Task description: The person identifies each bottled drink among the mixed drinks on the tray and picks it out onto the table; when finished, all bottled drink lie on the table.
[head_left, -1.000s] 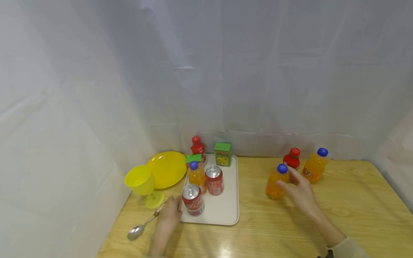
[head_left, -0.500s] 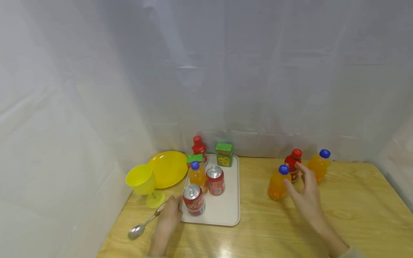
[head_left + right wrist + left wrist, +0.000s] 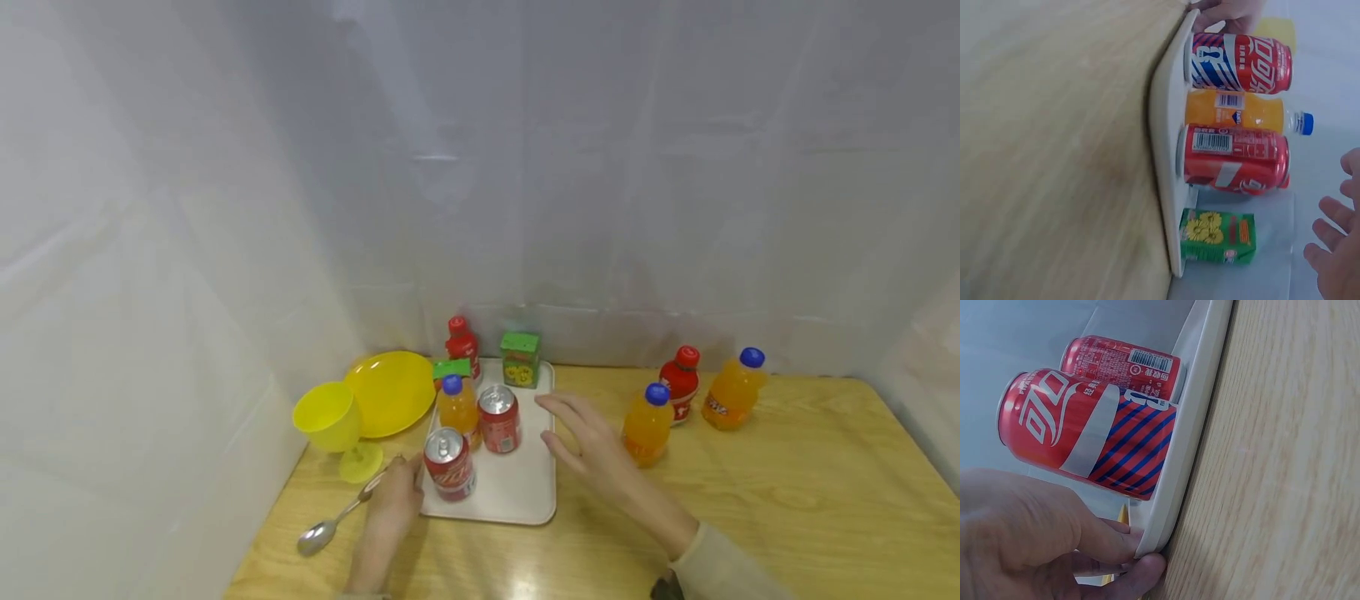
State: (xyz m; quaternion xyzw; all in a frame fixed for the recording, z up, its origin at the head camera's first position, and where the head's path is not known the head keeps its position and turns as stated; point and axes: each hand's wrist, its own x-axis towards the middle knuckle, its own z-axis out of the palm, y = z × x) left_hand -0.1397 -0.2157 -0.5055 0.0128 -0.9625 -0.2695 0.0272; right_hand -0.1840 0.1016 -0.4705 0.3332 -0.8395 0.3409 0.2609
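We see a goblet [image 3: 327, 421], a plate [image 3: 392, 392], then the left hand [image 3: 392, 504] pinching the near corner of the tray [image 3: 517, 500] on the table [image 3: 480, 562]. The right hand [image 3: 596, 454], fingers parted, hovers at its right edge, left of an orange bottle [image 3: 647, 429].

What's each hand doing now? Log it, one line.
left hand: grips corner of tray | right hand: holds nothing, near tray's right edge | on tray: two red cans
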